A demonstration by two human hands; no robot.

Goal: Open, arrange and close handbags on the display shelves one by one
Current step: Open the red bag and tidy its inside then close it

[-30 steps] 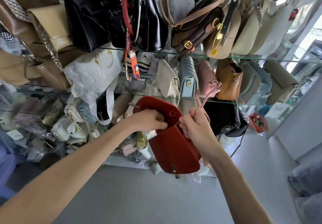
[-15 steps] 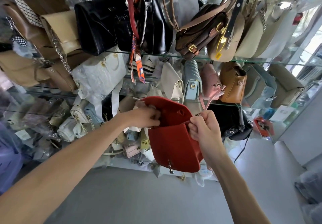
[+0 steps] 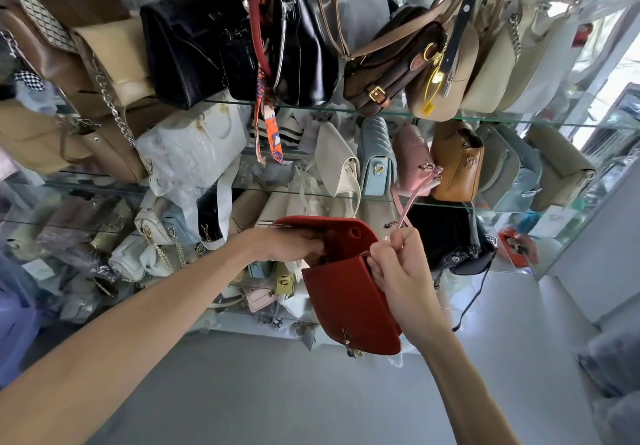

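You've got the red handbag out in front of the glass shelves, held in the air below the middle shelf edge, with its flap lifted up and back so the mouth is open. Your left hand is at the opening under the flap, with the fingers curled into the bag's mouth — the tips are hidden, so you can't tell exactly what they're on. Your right hand is curled round the bag's right edge and pinches a thin pink strap up top; that strap runs back to the pink bag on the middle shelf. The clasp hangs at the red bag's bottom. Next to the pink bag sit a light blue quilted bag and a tan bag — black bags on the top shelf.
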